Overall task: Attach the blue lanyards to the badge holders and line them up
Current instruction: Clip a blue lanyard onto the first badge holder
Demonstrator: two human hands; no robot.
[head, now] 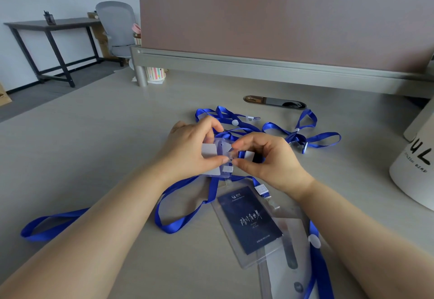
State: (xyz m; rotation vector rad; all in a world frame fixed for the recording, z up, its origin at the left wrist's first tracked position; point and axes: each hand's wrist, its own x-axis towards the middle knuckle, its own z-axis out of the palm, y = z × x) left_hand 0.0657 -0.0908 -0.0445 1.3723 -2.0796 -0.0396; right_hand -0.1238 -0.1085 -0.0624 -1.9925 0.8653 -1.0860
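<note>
Both hands meet above the surface [112, 139]: the left hand [187, 151] grips a clear badge holder [209, 151] between thumb and fingers, and the right hand [270, 158] pinches a blue lanyard clip [249, 155] against its edge. Best to steady the holder, then feed the clip squarely through.

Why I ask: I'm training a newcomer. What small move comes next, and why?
Probably feed the lanyard clip through the slot of the badge holder: the left hand grips the holder, the right hand pinches the clip at its edge, apparently unfastened.
</note>
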